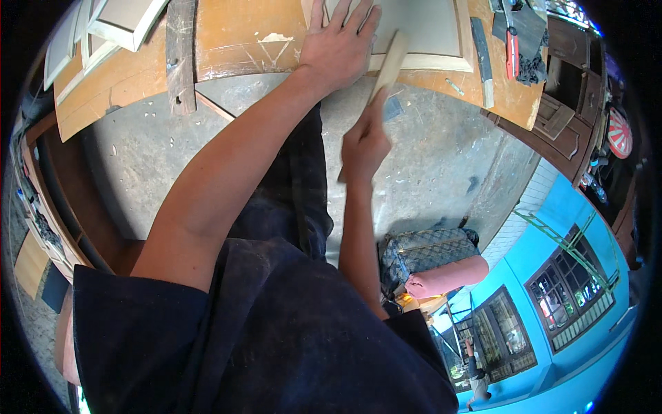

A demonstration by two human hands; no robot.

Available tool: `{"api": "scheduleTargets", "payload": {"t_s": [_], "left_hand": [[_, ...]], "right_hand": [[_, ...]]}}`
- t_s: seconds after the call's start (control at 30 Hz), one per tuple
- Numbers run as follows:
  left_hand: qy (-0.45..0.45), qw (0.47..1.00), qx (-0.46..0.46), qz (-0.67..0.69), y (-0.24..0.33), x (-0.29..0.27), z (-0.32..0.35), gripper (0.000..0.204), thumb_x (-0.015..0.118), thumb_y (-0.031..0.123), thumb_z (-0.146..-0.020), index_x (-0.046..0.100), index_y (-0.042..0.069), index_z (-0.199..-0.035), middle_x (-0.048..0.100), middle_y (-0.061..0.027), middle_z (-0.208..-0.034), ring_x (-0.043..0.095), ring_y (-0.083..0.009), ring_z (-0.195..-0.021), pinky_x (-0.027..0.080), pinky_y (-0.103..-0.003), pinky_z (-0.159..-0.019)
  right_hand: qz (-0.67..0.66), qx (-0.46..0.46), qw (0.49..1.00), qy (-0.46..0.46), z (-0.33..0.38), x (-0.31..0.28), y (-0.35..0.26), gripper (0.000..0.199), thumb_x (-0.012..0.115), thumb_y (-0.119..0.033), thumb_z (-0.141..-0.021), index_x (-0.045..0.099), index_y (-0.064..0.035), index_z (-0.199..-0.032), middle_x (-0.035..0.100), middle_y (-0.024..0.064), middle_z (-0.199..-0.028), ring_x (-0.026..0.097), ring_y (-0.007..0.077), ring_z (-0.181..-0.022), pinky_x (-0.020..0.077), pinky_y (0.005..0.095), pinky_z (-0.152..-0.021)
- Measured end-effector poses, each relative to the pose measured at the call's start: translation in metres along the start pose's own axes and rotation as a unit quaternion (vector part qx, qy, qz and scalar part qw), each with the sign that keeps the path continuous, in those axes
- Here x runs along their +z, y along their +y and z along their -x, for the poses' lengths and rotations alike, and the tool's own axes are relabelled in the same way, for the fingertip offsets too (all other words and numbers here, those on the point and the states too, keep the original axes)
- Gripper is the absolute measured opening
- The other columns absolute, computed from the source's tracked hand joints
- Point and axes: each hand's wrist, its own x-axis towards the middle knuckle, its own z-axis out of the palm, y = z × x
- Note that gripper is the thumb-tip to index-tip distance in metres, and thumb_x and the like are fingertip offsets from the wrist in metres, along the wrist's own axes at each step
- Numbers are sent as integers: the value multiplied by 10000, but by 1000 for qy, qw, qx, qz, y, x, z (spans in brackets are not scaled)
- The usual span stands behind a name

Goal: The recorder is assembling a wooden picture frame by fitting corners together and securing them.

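Note:
My left hand lies flat with its fingers spread on a pale panel with a light wooden frame, on the orange-brown wooden table. Closed round a flat wooden strip is my right hand, just off the table's near edge. The strip tilts up and away, its far end blurred and over the frame's near rail; a short bit of it shows below my fist. Right of the panel lie a dark flat bar with a pale end and a red-handled cutter.
Another pale frame rests at the table's far left, near a worn dark board. Dark crumpled material lies at the right end. On the concrete floor stand a quilted bag and a pink roll. Brown cabinets stand right.

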Motion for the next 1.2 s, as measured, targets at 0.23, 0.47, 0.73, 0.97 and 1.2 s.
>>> {"api": "scheduleTargets", "payload": {"t_s": [0.23, 0.47, 0.73, 0.97, 1.2], "left_hand": [[-43, 999, 9, 0, 15, -8, -4, 565, 380, 296, -1019, 341, 31, -1516, 273, -146, -1609, 180, -352, -1505, 79, -620, -1192], [-59, 998, 3, -31, 7, -15, -6, 605, 411, 322, -1003, 325, 30, -1526, 260, -149, -1615, 172, -353, -1507, 84, -621, -1193], [-31, 999, 6, -24, 0, -5, -4, 629, 418, 336, -993, 308, 32, -1533, 252, -142, -1621, 158, -347, -1513, 66, -618, -1197], [-58, 997, 1, -46, 16, -30, -5, 625, 398, 296, -989, 285, 28, -1542, 256, -146, -1619, 168, -349, -1512, 58, -612, -1201], [15, 1000, 14, -5, 2, 0, -1, 650, 428, 284, -963, 285, 20, -1540, 282, -154, -1606, 183, -355, -1506, 73, -615, -1196]], "right_hand": [[46, -28, 996, 69, -73, -13, 10, 461, 518, -121, -988, 503, -76, -1447, 669, 256, -804, 655, 393, -622, 492, 418, -535], [-38, -78, 995, 57, -2, 10, 1, 538, 524, -54, -936, 453, -9, -1467, 612, 235, -680, 608, 340, -541, 473, 421, -525], [-30, -36, 999, 14, 2, 9, -1, 539, 561, -16, -937, 482, -80, -1466, 655, 272, -806, 653, 389, -616, 501, 392, -548], [47, -74, 995, 46, -60, 3, -5, 601, 548, 14, -910, 425, -37, -1496, 619, 200, -675, 618, 336, -552, 486, 394, -531], [4, -82, 996, 31, -1, 10, -3, 559, 563, -29, -926, 454, -26, -1474, 684, 231, -778, 668, 338, -593, 513, 370, -539]]}}
